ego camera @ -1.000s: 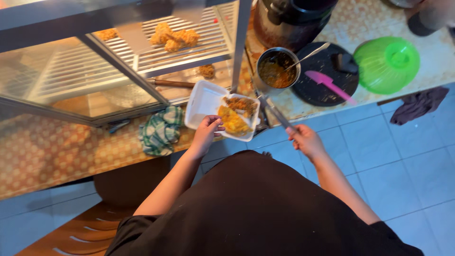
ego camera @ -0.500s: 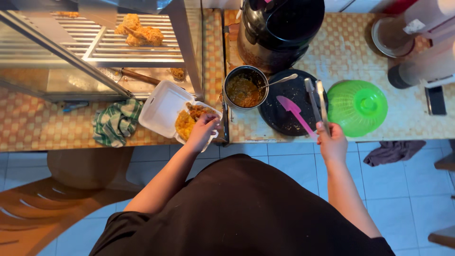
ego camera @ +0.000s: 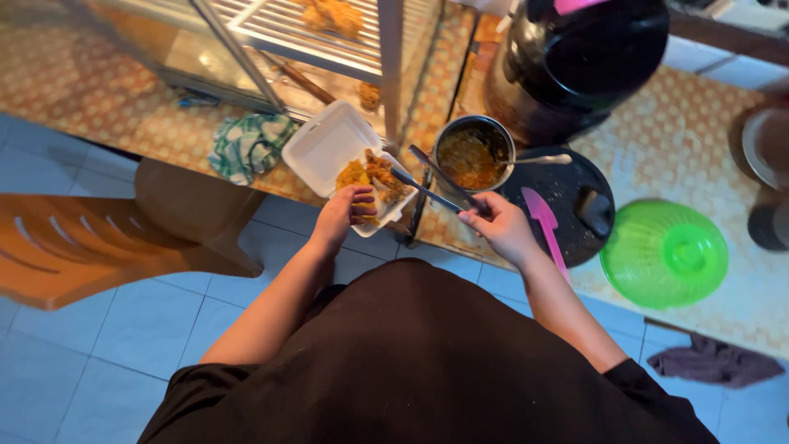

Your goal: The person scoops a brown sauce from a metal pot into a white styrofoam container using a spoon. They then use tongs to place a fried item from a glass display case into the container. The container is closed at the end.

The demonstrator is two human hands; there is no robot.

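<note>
Near the frame's centre, the left hand [ego camera: 345,211] grips the near edge of the open white foam box [ego camera: 329,144] of fried food, while the right hand [ego camera: 500,228] closes round metal tongs [ego camera: 431,181] (tips over the food) beside the sauce pot [ego camera: 472,152].

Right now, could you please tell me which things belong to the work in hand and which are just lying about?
In hand: left hand, foam box, fried food, right hand, tongs.
Lying about: green cover, pink spatula, checked cloth, sauce pot.
</note>
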